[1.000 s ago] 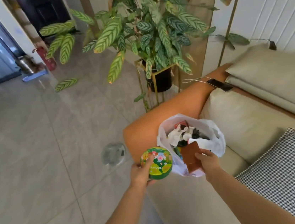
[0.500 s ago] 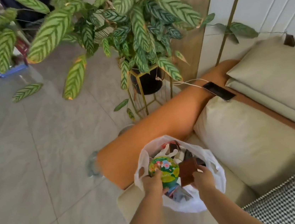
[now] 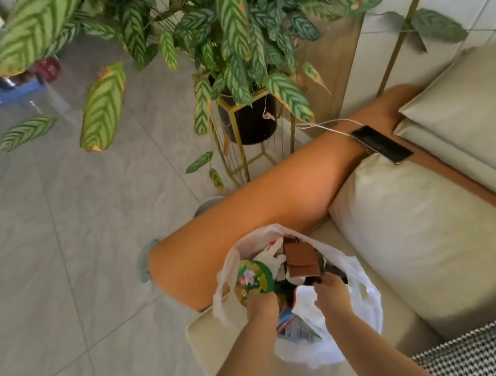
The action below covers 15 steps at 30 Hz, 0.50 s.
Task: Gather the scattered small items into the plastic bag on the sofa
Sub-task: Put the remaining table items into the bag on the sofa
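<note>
Inside plastic bag [image 3: 358,280]: green tin [image 3: 253,279], brown wallet [image 3: 302,259].

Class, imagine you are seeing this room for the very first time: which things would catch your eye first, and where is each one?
The big striped-leaf plant fills the top of the view, in a black pot on a gold stand. Below it, the orange sofa arm runs across the middle, with a dark phone on a cable lying at its far end. At the bottom, two hands reach into a white plastic bag: the left hand holds a green floral tin, and a brown wallet lies beyond the right hand.
</note>
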Each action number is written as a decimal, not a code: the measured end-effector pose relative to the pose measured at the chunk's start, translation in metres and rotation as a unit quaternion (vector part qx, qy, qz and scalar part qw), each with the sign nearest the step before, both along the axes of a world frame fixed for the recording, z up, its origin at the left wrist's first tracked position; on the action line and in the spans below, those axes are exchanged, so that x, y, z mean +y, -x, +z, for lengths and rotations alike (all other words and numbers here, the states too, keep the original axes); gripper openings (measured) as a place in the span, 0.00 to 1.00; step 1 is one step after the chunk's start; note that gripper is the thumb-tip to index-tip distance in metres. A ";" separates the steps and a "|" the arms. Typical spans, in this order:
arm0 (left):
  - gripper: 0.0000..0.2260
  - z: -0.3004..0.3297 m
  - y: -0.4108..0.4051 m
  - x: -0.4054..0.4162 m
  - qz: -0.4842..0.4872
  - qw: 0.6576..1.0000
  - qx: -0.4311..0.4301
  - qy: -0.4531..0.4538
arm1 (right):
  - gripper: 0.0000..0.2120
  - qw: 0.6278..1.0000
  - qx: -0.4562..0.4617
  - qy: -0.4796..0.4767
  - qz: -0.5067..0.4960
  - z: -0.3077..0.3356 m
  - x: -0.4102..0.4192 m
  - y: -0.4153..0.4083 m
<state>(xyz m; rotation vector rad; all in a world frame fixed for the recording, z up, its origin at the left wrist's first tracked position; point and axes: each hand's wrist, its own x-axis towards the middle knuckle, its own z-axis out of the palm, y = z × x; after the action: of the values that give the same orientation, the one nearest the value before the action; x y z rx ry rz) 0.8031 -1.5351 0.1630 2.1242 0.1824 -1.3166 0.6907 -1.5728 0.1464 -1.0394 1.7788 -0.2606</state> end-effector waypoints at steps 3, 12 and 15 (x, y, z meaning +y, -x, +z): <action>0.19 0.020 0.005 0.011 -0.048 0.999 -0.004 0.017 | 0.15 0.999 0.011 -0.013 0.035 0.013 0.009 0.001; 0.14 0.090 -0.004 0.096 -0.229 0.969 -0.046 0.082 | 0.12 0.987 -0.013 0.055 0.150 0.068 0.069 -0.014; 0.13 0.105 -0.012 0.141 -0.228 0.966 -0.060 0.109 | 0.07 0.967 0.005 0.092 0.237 0.078 0.107 -0.022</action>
<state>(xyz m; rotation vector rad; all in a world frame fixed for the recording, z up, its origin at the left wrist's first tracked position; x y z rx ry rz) 0.8147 -1.3936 0.2677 2.1155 -0.5098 -1.3740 0.7123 -1.4659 0.2239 -1.5647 1.4785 -0.1206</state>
